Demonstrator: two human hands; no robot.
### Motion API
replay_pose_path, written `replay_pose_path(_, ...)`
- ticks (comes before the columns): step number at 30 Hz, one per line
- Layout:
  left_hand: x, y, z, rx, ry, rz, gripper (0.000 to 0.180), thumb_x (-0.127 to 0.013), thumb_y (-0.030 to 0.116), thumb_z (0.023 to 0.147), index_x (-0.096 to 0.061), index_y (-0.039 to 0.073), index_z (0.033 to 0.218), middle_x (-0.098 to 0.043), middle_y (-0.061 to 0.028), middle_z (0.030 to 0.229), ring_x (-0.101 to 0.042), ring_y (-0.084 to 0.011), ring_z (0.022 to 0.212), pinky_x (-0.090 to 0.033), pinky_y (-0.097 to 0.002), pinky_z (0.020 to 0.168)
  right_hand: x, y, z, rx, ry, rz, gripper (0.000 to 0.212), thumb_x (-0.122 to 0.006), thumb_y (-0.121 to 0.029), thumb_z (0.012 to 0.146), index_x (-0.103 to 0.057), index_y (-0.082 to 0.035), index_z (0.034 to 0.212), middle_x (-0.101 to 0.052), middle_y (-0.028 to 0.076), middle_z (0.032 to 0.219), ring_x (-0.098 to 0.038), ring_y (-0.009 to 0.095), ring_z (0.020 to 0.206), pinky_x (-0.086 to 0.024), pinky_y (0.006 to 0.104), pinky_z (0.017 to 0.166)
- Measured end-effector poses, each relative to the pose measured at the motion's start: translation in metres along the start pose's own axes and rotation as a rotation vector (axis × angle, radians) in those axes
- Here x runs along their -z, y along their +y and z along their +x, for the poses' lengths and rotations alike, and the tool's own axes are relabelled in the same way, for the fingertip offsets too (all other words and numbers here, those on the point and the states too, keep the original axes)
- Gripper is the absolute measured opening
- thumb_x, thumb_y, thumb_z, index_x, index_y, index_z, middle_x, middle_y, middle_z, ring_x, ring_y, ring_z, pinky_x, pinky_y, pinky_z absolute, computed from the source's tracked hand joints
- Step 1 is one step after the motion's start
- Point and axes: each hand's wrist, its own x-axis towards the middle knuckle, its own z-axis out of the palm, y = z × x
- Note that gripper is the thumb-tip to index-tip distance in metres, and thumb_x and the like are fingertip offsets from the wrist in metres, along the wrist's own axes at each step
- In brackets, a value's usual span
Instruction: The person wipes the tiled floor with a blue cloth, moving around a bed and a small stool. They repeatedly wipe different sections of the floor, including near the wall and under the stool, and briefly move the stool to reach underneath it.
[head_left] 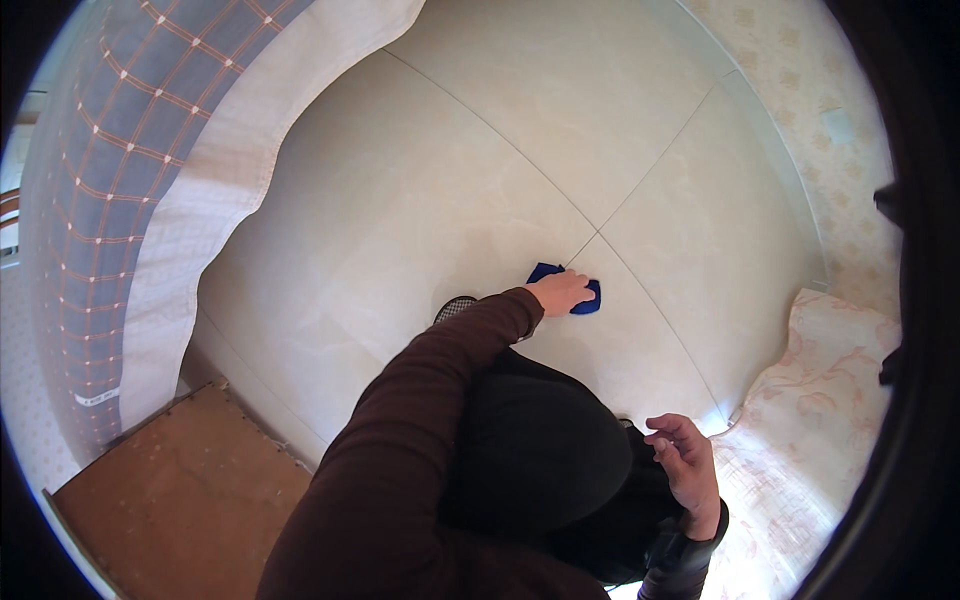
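My left hand (560, 293) presses a dark blue cloth (590, 298) flat against the pale tiled floor (480, 180), its fingers closed over the middle of it. Parts of the cloth stick out on both sides of the hand. The brown-sleeved left arm reaches over my bent, black-clothed leg (540, 440). Over on the right, my right hand (685, 465) is held up beside that leg, fingers loosely bent and apart from the thumb, with nothing visible in it. A checkered shoe tip (455, 308) shows just behind the left forearm.
A grey checked bed cover (150, 120) with a white hem hangs along the left. At lower left stands a brown wooden panel (190, 490). A pale floral curtain (820, 400) reaches the floor at right, beside a patterned wall (800, 90).
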Motion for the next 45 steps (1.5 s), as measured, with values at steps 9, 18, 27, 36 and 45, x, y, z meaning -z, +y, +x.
replay_pose_path(9, 0.099, -0.06, -0.22, 0.62, 0.764, -0.633, 0.056, -0.061, 0.01, 0.07, -0.058, 0.007, 0.126, -0.065, -0.01, 0.112, -0.06, -0.018, 0.1, -0.049, -0.031, 0.089, -0.002, -0.001, -0.007, 0.04, 0.04, -0.173, 0.025, -0.059, -0.001, 0.088, -0.058, 0.001, 0.114, -0.066, 0.011, 0.093, -0.062, 0.015, 0.085, -0.05, 0.027, 0.077)
replay_pose_path(18, 0.033, -0.171, -0.474, 1.795, 1.185, -0.101, 0.067, -0.063, 0.017, 0.074, -0.042, -0.007, 0.133, -0.055, -0.0331, 0.117, -0.056, -0.0461, 0.106, -0.046, -0.0458, 0.094, -0.001, 0.0, -0.005, 0.023, -0.01, -0.192, 0.022, -0.057, 0.0, 0.09, -0.058, 0.001, 0.112, -0.065, 0.009, 0.103, -0.062, 0.016, 0.093, -0.049, 0.0274, 0.079)
replay_pose_path(27, 0.141, -0.256, -0.239, 1.299, 0.834, 0.349, 0.065, -0.054, 0.01, 0.079, -0.034, -0.003, 0.14, -0.045, -0.0295, 0.128, -0.043, -0.0464, 0.119, -0.035, -0.0528, 0.102, -0.005, -0.008, 0.0, -0.016, -0.032, -0.19, 0.029, -0.063, -0.001, 0.085, -0.059, 0.0, 0.113, -0.065, 0.012, 0.101, -0.062, 0.02, 0.089, -0.049, 0.028, 0.074)
replay_pose_path(36, 0.042, -0.075, 0.047, 0.267, 0.289, 0.43, 0.054, -0.05, 0.0, 0.077, -0.044, -0.002, 0.131, -0.054, -0.0211, 0.107, -0.056, -0.0357, 0.091, -0.048, -0.0455, 0.078, -0.007, -0.029, -0.003, 0.118, -0.085, -0.184, 0.03, -0.067, -0.001, 0.082, -0.059, 0.0, 0.111, -0.063, 0.014, 0.113, -0.065, 0.023, 0.092, -0.053, 0.0293, 0.071)
replay_pose_path(45, 0.029, 0.026, 0.025, -0.059, 0.009, -0.314, 0.046, -0.068, 0.013, 0.072, -0.062, 0.009, 0.118, -0.059, -0.0174, 0.103, -0.059, -0.0363, 0.098, -0.049, -0.0436, 0.084, -0.01, -0.033, -0.026, 0.15, -0.047, -0.253, 0.032, -0.062, 0.0, 0.081, -0.058, 0.002, 0.113, -0.063, 0.013, 0.109, -0.063, 0.021, 0.091, -0.05, 0.0278, 0.073)
